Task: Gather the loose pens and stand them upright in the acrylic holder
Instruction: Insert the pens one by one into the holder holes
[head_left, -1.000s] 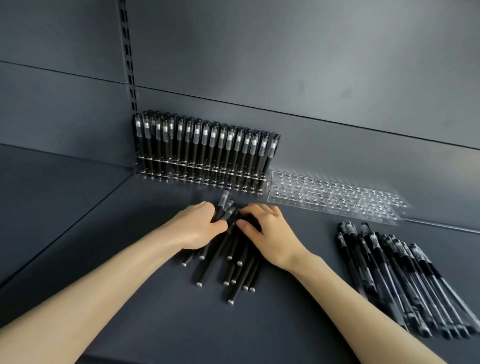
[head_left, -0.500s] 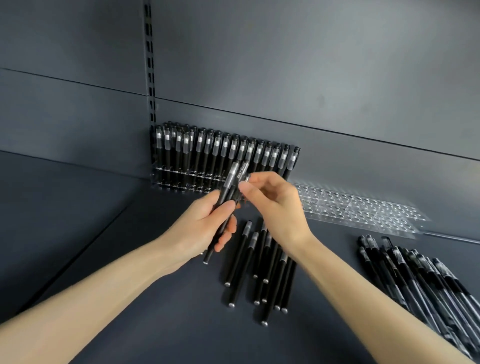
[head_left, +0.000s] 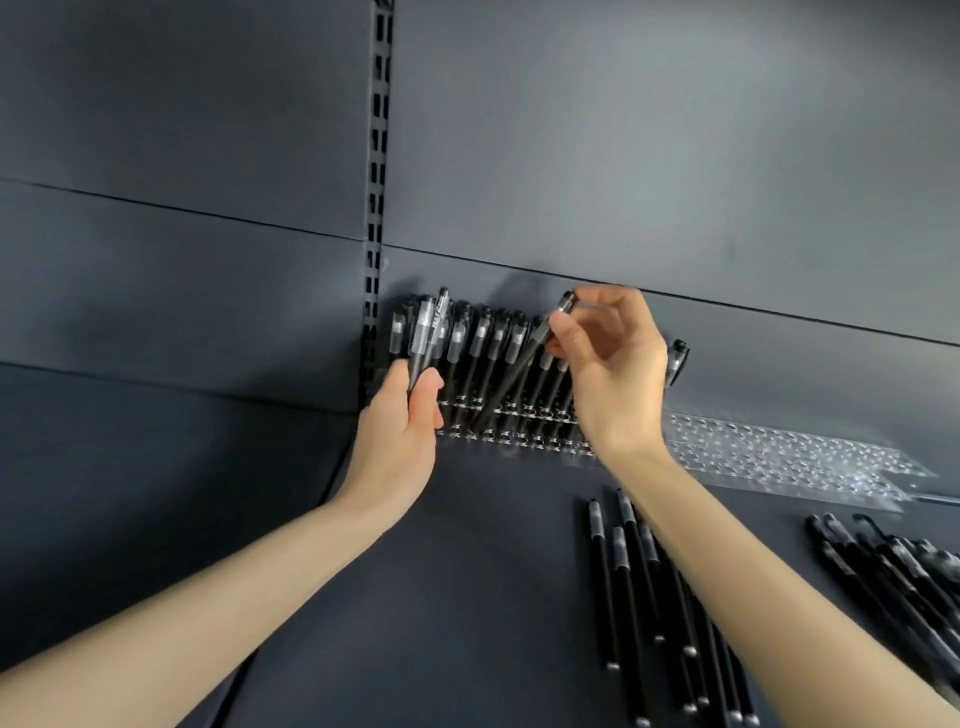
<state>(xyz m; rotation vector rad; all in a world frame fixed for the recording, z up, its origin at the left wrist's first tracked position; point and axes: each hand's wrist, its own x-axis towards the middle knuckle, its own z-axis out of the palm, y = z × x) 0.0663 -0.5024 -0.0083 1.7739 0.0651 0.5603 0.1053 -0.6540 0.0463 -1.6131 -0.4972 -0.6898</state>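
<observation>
It looked like a shop display: a dark metal shelf with a slotted upright and back panels, a clear holder stocked with identical pens, and loose pens heaped nearby.

Left grip and right grip are bare.

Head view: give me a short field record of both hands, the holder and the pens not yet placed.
left hand: grips a small bunch of pens, caps up, in front of the holder's left end
right hand: pinches a single pen, tilted, lower tip toward the holder
acrylic holder: left part filled with standing pens; right part empty
loose pens: one group lying flat by the right forearm; a second group at the right edge
</observation>
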